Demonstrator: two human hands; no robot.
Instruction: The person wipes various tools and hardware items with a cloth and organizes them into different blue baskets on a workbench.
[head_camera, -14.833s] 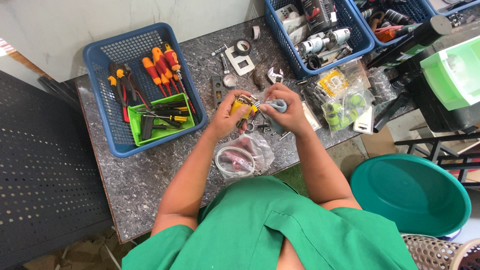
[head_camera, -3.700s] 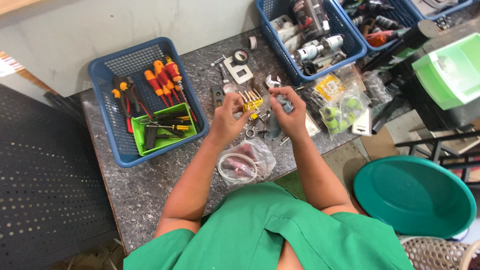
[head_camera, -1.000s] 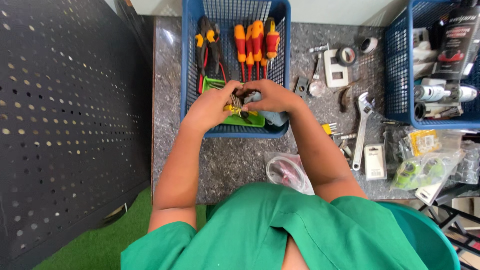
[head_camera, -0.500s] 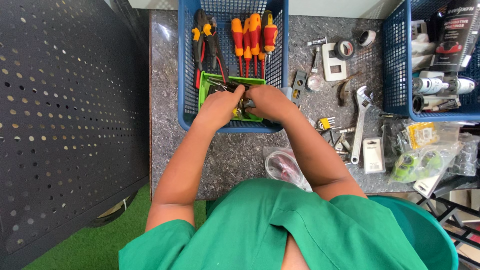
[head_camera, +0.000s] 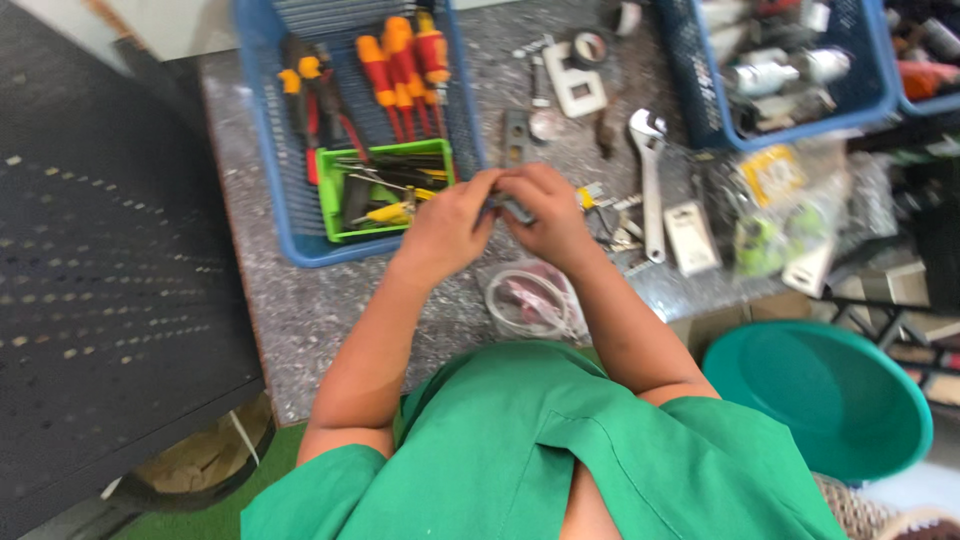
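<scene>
Hands: left hand (head_camera: 445, 228) and right hand (head_camera: 545, 212) together pinched a small grey part (head_camera: 512, 208) beside the blue basket (head_camera: 262, 150); fitting apparently unfinished.

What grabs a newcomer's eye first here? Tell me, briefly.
The two hands, left and right, meet at the centre of the stone table around a small grey part. Behind them to the left, orange-handled screwdrivers lie in a blue basket. A teal tub sits low on the right.

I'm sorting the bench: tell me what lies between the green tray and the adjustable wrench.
In the head view, both hands, left hand and right hand, meet between the green tray and the adjustable wrench, pinching a small, blurred grey part.
</scene>
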